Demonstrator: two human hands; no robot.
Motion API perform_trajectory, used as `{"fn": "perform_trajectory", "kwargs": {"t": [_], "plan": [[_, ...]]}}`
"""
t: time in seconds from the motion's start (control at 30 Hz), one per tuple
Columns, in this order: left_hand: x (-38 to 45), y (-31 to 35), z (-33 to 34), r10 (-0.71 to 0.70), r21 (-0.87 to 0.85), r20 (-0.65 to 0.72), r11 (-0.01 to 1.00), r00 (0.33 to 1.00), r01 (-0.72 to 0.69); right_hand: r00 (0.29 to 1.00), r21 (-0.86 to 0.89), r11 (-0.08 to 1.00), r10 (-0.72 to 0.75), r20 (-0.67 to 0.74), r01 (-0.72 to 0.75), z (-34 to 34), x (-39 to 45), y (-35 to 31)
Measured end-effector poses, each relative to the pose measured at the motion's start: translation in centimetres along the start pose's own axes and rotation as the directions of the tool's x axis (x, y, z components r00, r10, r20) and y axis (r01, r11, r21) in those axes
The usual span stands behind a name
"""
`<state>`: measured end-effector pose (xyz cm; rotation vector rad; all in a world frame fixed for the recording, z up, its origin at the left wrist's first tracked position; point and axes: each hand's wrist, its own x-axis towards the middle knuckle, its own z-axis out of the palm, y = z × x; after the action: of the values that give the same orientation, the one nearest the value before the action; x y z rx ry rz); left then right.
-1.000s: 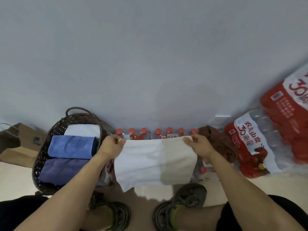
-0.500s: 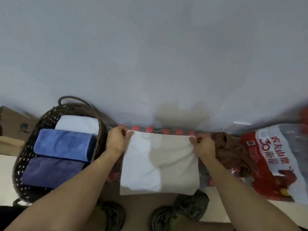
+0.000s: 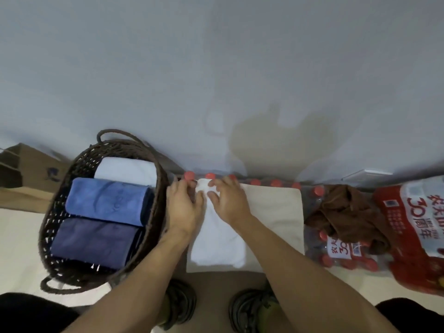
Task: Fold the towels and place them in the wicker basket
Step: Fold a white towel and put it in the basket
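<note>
White towel (image 3: pixel 217 243) folded into a narrow strip, long axis running away from the body toward the wall, far end at the row of red-capped bottles (image 3: pixel 254 181), near end toward the shoes (image 3: pixel 249 308). Lying flat on the left part of a beige cloth (image 3: pixel 276 212), just right of the wicker basket (image 3: pixel 48 227) and apart from its rim.

Left hand (image 3: pixel 183 210) at the strip's far left edge, fingers reaching over the far corner; whether pinching the fabric or only pressing on it, cannot tell. Right hand (image 3: pixel 228 203) laid on top of the far end of the strip, fingers fairly straight and spread, palm down, pressing flat. Both hands close together, nearly touching.

Inside the basket, three folded towels side by side, each with its long axis crosswise: pale white towel (image 3: pixel 125 170) farthest, blue towel (image 3: pixel 108 200) in the middle, dark navy towel (image 3: pixel 93 243) nearest. Basket oval, long axis running away from the body, loop handles at both ends.

Brown crumpled cloth (image 3: pixel 346 212) heaped to the right on a wrapped pack of bottles (image 3: pixel 336 251). Larger red-and-white pack (image 3: pixel 413 219) at far right. Cardboard box (image 3: pixel 26 174) left of the basket, against the wall.
</note>
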<state>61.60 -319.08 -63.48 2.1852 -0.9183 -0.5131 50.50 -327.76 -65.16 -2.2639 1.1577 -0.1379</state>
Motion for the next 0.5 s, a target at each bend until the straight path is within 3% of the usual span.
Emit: {"fn": "perform_trajectory", "kwargs": {"t": [0.07, 0.17, 0.37, 0.5], "plan": [[-4.0, -0.3, -0.9, -0.034, -0.053, -0.084, 0.998, 0.996, 0.03, 0.998, -0.081, 0.996, 0.039, 0.05, -0.035, -0.1, 0.6, -0.1], [-10.5, -1.8, -1.6, -0.219, -0.153, -0.099, 0.967, 0.971, 0.203, 0.997, -0.108, 0.993, 0.049, 0.066, -0.042, 0.0, 0.6, -0.4], [-15.5, -5.0, -1.6, -0.432, -0.216, 0.147, 0.864, 0.89, 0.455, 0.99, -0.112, 0.985, -0.12, 0.077, 0.128, 0.5, 0.0, -1.5], [-15.8, -6.3, -2.1, -0.459, -0.235, 0.276, 0.82, 0.844, 0.523, 0.99, -0.164, 0.98, -0.097, 0.101, 0.113, 0.7, 0.2, -1.6]]}}
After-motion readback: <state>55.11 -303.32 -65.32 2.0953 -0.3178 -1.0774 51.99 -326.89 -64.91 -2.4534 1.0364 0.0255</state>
